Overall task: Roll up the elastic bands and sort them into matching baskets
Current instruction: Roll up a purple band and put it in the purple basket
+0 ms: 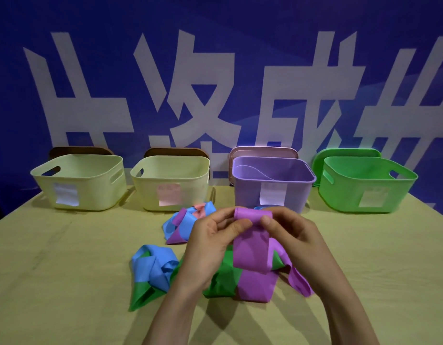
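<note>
Pinching the rolled top end of a purple band (250, 255) between thumbs and fingers, the left hand (213, 245) and right hand (292, 235) hold it between them, its tail hanging to the counter (66, 270). Under the hands lie a green band (222, 277) and a blue band (153, 265). Beyond the hands stand two yellow baskets (78, 180), a purple basket (247, 192) and a green basket (345, 195), each with an unreadable paper label (66, 194). White Chinese characters fill the blue backdrop (215, 21).

Staged booth: printed banner (215, 33) behind table (53, 270) with labelled baskets (95, 192).
</note>
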Demonstrator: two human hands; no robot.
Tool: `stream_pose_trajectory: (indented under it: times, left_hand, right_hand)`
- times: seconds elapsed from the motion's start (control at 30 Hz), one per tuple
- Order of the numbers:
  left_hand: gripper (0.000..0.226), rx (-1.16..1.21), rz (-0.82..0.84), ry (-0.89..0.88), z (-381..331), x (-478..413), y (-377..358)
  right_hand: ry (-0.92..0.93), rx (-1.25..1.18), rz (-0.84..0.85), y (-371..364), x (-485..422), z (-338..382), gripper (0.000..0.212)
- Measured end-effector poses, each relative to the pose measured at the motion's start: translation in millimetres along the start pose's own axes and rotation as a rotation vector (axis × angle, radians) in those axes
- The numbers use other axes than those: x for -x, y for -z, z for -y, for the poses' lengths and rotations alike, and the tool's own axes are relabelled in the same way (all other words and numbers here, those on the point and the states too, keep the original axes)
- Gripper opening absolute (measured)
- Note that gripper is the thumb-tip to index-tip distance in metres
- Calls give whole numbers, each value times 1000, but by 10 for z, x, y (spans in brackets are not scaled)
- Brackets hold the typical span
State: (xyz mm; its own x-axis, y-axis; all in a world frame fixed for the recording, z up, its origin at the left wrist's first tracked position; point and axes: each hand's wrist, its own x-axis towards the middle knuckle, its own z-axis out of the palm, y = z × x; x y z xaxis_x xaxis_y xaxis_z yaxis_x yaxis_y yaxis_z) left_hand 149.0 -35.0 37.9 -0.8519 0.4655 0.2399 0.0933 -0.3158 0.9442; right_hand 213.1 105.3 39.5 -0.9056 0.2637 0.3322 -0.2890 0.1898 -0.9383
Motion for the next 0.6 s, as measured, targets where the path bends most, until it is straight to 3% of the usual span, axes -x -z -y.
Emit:
stream_pose_trajectory:
  times: [0.1,0.3,0.43,0.6]
  left_hand:
    - [21,-29,4,-9,6,-8,27]
    - [41,-55,29,17,14,-4,54]
    - [14,-45,-13,84,78,25,59]
    - [14,-83,-41,61,50,10,75]
  right_hand:
    - [7,12,-7,-17,-15,-10,26]
    - [-12,-155,-63,-38,-35,-71,22]
    - [-9,-283,-97,-43,-62,-52,16]
    - [12,-215,-31,-60,-37,-22,28]
